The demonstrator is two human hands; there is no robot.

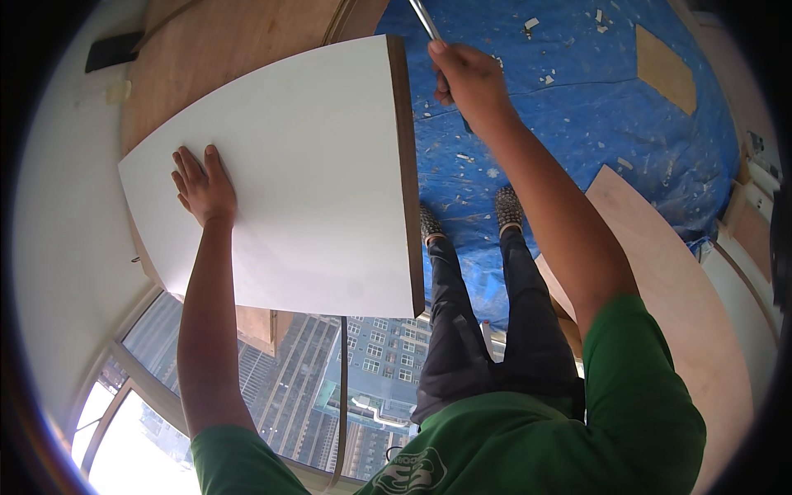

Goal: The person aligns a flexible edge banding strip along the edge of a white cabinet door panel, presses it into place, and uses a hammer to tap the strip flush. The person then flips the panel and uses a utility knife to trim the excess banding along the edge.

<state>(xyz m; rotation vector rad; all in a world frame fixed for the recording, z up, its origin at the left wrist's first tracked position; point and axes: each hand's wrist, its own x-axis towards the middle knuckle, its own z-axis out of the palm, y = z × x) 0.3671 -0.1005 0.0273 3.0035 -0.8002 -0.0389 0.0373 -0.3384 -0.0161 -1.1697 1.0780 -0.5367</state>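
My left hand (206, 188) lies flat on a large white panel (322, 165), fingers stretched out. The panel's right edge (404, 165) is brown and straight. Beyond that edge, my right hand (477, 87) is closed around a tool with a shiny metal shaft (423, 16). The shaft runs up out of the picture, so the tool's head is hidden. A dark end of its handle shows below my fist. The tool is apart from the panel.
Wooden boards (223, 41) lie under and beyond the panel. Blue sheeting (561, 124) with scattered white scraps covers the floor. A tan piece (665, 70) lies on it at far right. A pale curved board (660, 272) is right of my legs. Windows (289, 396) stand at lower left.
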